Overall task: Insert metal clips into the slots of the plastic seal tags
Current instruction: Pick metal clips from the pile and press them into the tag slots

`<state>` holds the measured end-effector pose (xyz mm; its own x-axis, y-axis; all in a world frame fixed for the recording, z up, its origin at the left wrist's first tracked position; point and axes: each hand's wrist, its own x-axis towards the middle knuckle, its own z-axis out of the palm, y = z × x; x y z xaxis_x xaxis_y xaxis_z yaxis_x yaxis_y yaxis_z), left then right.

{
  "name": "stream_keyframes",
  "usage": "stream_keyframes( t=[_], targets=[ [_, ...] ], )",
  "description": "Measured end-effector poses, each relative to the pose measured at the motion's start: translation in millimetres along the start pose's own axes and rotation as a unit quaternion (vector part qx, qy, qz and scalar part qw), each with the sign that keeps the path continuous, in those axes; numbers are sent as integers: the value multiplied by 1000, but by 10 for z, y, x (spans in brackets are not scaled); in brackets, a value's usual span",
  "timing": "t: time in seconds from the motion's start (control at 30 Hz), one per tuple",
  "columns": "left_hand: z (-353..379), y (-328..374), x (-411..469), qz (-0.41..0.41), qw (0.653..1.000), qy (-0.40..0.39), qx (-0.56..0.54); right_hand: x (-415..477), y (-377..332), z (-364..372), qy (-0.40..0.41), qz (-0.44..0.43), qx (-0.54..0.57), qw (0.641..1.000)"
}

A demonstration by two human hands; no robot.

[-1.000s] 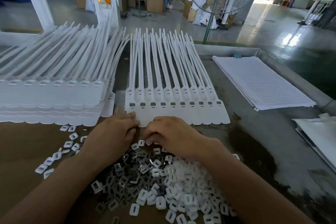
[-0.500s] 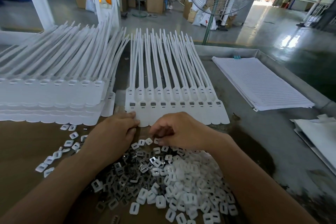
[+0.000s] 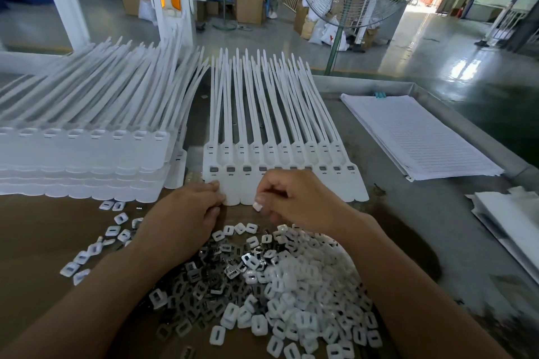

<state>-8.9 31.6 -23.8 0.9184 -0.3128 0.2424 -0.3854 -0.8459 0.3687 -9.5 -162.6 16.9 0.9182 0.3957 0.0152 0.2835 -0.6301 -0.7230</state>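
Observation:
A joined row of white plastic seal tags (image 3: 329, 181) lies flat in front of me, straps pointing away, with grey clips showing in its slots. My left hand (image 3: 186, 213) rests its fingertips on the row's near left edge. My right hand (image 3: 297, 201) hovers over the row's near edge and pinches a small white piece (image 3: 257, 206) between thumb and fingers. Below both hands spreads a heap of metal clips (image 3: 215, 274) mixed with small white plastic caps (image 3: 303, 297).
Stacked rows of white seal tags (image 3: 87, 154) fill the left side. A pile of lined paper sheets (image 3: 417, 137) lies at the right, more white sheets (image 3: 513, 213) at the far right edge. The metal table rim (image 3: 455, 114) runs behind. A fan stands beyond.
My right hand has lifted out of the heap toward the tag row with a small white piece pinched in its fingers. My left hand has stayed at the row's edge.

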Motion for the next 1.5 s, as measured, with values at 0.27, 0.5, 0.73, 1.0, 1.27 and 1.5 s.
stream_keyframes(
  t=[0.27, 0.5, 0.73, 1.0, 1.27, 1.5],
  targets=[
    [-20, 12, -18, 7, 1000, 7, -14, 192, -43, 9, 32, 15, -30, 999],
    [-33, 29, -46, 11, 1000, 10, -3, 601, -146, 155, 64, 6, -59, 996],
    [-55, 30, -60, 20, 1000, 3, -6, 894, -153, 395, 102, 37, -23, 994],
    [-53, 28, -68, 29, 999, 10, -7, 913, -226, 436, 55, 59, -83, 993],
    [-55, 36, -72, 30, 999, 6, -8, 955, -249, 497, 61, 85, -128, 986],
    [-62, 42, -70, 25, 1000, 5, -10, 977, -224, 517, 68, 90, -134, 985]
  ],
)
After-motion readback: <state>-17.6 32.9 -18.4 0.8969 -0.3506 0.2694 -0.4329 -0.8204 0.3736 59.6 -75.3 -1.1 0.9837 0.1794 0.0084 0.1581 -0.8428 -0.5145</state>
